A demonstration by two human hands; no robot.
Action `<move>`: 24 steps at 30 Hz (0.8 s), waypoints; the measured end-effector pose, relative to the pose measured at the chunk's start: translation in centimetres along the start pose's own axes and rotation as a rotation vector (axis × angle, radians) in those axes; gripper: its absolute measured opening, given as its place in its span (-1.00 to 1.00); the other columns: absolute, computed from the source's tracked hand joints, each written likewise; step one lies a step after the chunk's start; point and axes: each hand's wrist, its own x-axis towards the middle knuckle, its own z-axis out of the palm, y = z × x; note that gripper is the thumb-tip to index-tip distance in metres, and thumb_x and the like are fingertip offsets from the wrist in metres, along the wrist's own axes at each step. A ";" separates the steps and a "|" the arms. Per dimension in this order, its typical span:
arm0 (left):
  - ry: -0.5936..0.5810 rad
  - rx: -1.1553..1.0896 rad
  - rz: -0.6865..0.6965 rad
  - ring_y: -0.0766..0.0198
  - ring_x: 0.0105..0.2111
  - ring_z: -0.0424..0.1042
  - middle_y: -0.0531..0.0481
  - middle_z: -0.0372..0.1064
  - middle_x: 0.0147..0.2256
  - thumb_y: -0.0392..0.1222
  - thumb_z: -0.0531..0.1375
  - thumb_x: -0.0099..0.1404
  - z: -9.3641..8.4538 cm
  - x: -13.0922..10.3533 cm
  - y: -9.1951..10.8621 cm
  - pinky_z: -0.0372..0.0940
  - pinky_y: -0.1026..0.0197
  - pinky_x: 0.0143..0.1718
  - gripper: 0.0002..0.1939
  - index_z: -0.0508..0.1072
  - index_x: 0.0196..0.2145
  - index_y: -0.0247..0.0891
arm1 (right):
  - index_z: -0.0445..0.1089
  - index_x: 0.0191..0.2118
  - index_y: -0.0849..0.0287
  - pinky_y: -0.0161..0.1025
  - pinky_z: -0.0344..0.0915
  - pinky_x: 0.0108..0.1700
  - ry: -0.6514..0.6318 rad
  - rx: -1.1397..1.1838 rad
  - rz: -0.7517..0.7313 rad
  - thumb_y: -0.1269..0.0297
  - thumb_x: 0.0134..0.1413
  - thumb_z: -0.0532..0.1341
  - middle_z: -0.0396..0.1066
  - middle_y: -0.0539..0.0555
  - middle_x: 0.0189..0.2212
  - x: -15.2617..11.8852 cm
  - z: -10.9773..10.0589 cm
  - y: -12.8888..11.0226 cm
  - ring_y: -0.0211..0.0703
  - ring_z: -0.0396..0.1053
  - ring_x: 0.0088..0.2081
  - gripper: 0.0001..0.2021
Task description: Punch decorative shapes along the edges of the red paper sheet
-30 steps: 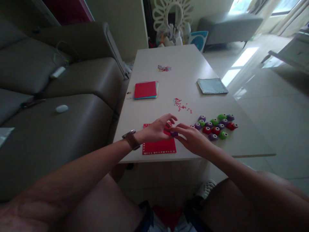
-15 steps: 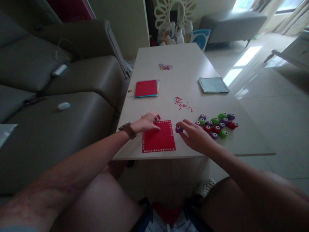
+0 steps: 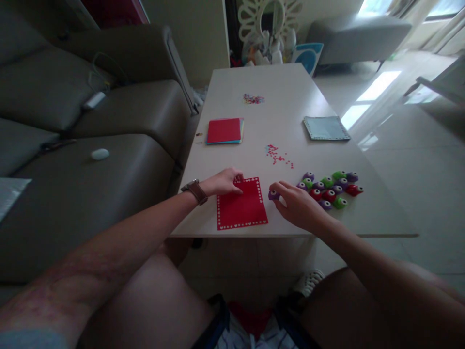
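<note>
A red sheet (image 3: 243, 206) with small heart-shaped holes along its edges lies near the table's front edge. My left hand (image 3: 225, 182) rests on its upper left part, fingers apart, holding nothing. Just right of the sheet, my right hand (image 3: 292, 201) has its thumb and fingers closed on a small purple punch (image 3: 273, 195). Beside that hand is a group of purple, green and red punches (image 3: 329, 195). Small red paper bits (image 3: 278, 156) are scattered on the table beyond the sheet.
A stack of coloured sheets (image 3: 224, 131) lies at the table's left. Pale sheets (image 3: 326, 128) with punched edges lie at the right. Farther back is a pile of multicoloured bits (image 3: 253, 99). A grey sofa (image 3: 134, 160) stands left of the white table (image 3: 269, 80).
The red sheet has turned slightly, its lower right corner now higher. The view has shifted a little. Both hands keep nearly the same places, the right still with the purple punch.
</note>
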 end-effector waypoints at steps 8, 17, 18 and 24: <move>-0.107 -0.219 0.067 0.28 -0.40 0.41 0.02 0.46 -0.39 -0.25 0.24 0.13 -0.7 -0.5 0.4 0.22 0.27 -0.40 -0.86 0.36 -0.33 -0.27 | 0.31 -0.11 0.14 -0.19 0.22 -0.17 -0.030 -0.036 -0.005 0.48 0.20 0.12 0.45 0.13 -0.18 0.0 0.3 0.4 -0.08 0.41 -0.21 -0.83; -0.118 -0.319 0.048 0.25 -0.38 0.46 0.01 0.49 -0.37 -0.25 0.26 0.13 -0.7 -0.8 0.9 0.25 0.28 -0.42 -0.80 0.32 -0.29 -0.24 | 0.35 -0.16 0.11 -0.19 0.23 -0.19 -0.011 0.000 0.002 0.40 0.21 0.20 0.46 0.12 -0.20 0.1 0.7 0.8 -0.06 0.42 -0.20 -0.89; -0.116 -0.316 0.048 0.24 -0.38 0.47 0.01 0.50 -0.37 -0.24 0.26 0.13 -0.7 -0.8 0.9 0.26 0.28 -0.42 -0.79 0.32 -0.28 -0.24 | 0.35 -0.16 0.11 -0.19 0.24 -0.19 -0.014 0.005 0.003 0.40 0.22 0.20 0.46 0.11 -0.20 0.1 0.7 0.8 -0.06 0.42 -0.20 -0.90; -0.119 -0.319 0.034 0.24 -0.38 0.49 0.00 0.52 -0.35 -0.27 0.26 0.15 -0.7 -0.7 0.9 0.29 0.26 -0.40 -0.79 0.34 -0.25 -0.25 | 0.35 -0.17 0.11 -0.19 0.24 -0.18 -0.038 0.021 0.011 0.39 0.22 0.21 0.45 0.10 -0.20 0.1 0.6 0.6 -0.08 0.41 -0.21 -0.91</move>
